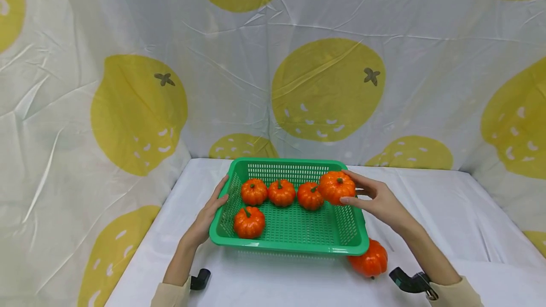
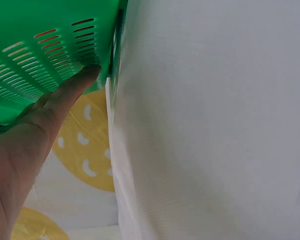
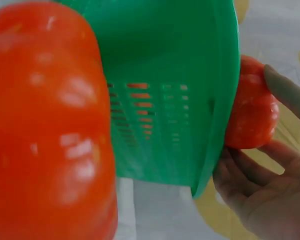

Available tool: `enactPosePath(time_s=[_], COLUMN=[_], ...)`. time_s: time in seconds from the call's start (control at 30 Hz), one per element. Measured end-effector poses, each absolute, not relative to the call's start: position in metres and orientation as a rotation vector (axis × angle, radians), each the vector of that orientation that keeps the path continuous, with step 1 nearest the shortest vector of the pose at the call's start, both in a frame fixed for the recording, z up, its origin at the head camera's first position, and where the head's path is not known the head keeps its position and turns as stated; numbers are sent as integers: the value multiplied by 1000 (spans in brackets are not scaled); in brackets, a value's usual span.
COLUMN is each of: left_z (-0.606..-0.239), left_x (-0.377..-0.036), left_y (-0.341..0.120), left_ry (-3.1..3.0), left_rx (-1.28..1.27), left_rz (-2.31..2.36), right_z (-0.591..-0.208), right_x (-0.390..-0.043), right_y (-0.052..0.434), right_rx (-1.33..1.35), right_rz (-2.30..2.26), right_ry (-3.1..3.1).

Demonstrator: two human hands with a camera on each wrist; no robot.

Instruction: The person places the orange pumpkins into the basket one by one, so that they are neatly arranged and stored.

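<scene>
Right hand (image 1: 377,200) grips a glossy orange ribbed pumpkin (image 1: 336,186) with a short green stem, fingers curled round it, just over the right back corner of the green slotted basket (image 1: 290,243). Left hand (image 1: 209,214) lies flat with straight fingers on the basket's left wall. Four similar pumpkins sit in the basket between the hands; another (image 1: 370,259) lies on the white worktop (image 1: 448,212) below the right wrist.

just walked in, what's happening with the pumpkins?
A person works at a green basket on a white table. The right hand holds a pumpkin over the basket's right rim. The left hand rests against the basket's left wall. Four pumpkins sit inside: three in a row at the back, one front left. Another lies on the table outside the front right corner.
</scene>
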State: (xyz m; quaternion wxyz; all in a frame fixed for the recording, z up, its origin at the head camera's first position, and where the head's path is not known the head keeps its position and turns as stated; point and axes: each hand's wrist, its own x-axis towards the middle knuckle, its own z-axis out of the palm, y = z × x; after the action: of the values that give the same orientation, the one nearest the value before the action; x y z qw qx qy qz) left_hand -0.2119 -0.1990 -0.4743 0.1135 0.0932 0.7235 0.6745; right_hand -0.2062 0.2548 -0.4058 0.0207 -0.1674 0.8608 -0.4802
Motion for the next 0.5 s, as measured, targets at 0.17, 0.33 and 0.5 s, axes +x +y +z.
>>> enactPosePath(time_s=[0.17, 0.33, 0.5], left_z=[-476, -475, -475], left_x=[-212, -212, -213], left_y=[-199, -200, -200], left_ry=[2125, 2133, 2129], left_rx=[263, 261, 261], left_rz=[1975, 1978, 1973], right_z=[-413, -415, -415], right_x=[-209, -210, -203], right_y=[231, 210, 192], right_rx=[-536, -518, -501], right_rz=[-1489, -1453, -1456], right_ry=[2592, 2540, 2502])
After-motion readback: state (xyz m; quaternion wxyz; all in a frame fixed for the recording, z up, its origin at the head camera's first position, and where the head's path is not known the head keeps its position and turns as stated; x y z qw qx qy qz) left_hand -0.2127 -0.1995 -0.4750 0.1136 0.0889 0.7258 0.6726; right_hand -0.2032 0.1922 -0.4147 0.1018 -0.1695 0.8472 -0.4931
